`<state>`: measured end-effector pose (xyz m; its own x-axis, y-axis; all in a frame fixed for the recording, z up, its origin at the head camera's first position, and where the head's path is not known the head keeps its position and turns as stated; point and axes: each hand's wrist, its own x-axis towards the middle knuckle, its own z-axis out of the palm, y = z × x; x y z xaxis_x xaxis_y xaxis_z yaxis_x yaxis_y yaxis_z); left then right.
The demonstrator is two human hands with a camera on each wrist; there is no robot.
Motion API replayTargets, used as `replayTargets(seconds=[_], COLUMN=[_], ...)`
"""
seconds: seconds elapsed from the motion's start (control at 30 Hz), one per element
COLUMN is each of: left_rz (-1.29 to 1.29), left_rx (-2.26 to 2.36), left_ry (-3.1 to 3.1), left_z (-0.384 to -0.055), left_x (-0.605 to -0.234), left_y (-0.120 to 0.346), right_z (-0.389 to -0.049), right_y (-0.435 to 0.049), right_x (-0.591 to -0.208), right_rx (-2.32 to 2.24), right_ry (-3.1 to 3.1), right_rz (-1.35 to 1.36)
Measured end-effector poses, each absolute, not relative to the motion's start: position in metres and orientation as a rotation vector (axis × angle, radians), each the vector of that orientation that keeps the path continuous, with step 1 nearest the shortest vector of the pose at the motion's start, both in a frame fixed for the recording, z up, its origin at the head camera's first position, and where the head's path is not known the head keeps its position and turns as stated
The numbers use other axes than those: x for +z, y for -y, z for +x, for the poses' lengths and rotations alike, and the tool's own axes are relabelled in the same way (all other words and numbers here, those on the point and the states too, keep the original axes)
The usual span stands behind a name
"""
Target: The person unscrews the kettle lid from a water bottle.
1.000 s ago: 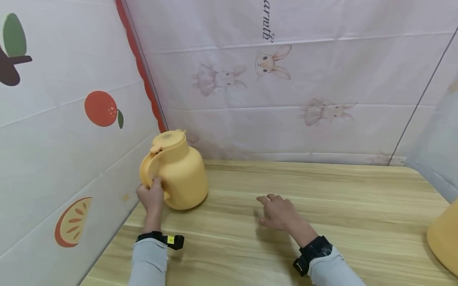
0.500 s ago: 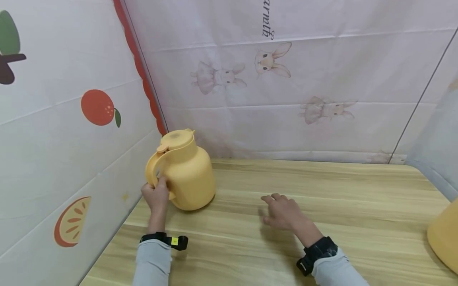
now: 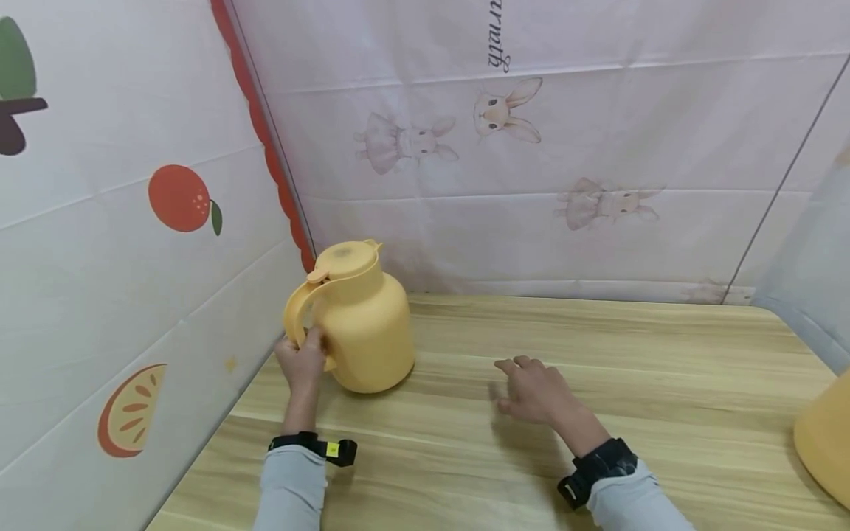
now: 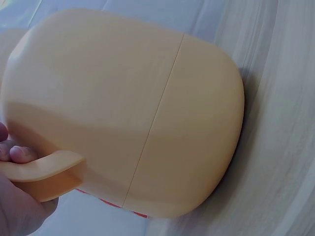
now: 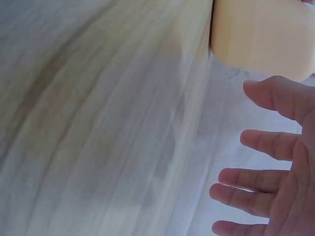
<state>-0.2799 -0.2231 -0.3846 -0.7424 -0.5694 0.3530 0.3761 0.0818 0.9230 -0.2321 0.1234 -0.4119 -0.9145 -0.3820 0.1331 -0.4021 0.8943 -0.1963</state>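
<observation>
A yellow thermos jug [image 3: 372, 335] stands upright at the left of the wooden table, its lid on and its handle toward the left wall. My left hand [image 3: 302, 360] grips the lower part of that handle. In the left wrist view, the fingers curl round the handle [image 4: 47, 169] beside the jug's broad body [image 4: 108, 98]. Over the middle of the table, my right hand [image 3: 534, 391] is held with fingers spread, holding nothing. The right wrist view shows that hand [image 5: 280, 167] with the jug [image 5: 263, 37] beyond its thumb, apart from it.
Another rounded yellow object [image 3: 826, 442] stands at the table's right, cut off by the view's edge. A white wall with fruit prints [image 3: 192, 295] borders the table [image 3: 598, 346] on the left, and a rabbit-print sheet [image 3: 465, 243] hangs along the back.
The jug has shifted to the right along the table with my left hand on its handle. My right hand has drifted slightly right, its fingers still spread.
</observation>
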Motion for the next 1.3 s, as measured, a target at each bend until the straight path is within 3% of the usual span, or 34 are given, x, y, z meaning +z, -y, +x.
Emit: replayTargets(seconds=[0.37, 1.3], left_rz=[0.112, -0.049], left_rx=[-1.805, -1.925], left_ry=[1.708, 1.684], left_z=[-0.263, -0.269], left_x=[-0.37, -0.384], left_y=[0.201, 0.17], right_z=[-0.229, -0.22], right_y=[-0.133, -0.158], right_x=[-0.414, -0.414], right_rx=[0.352, 0.346], right_ry=[2.988, 3.005], right_rz=[0.614, 0.577])
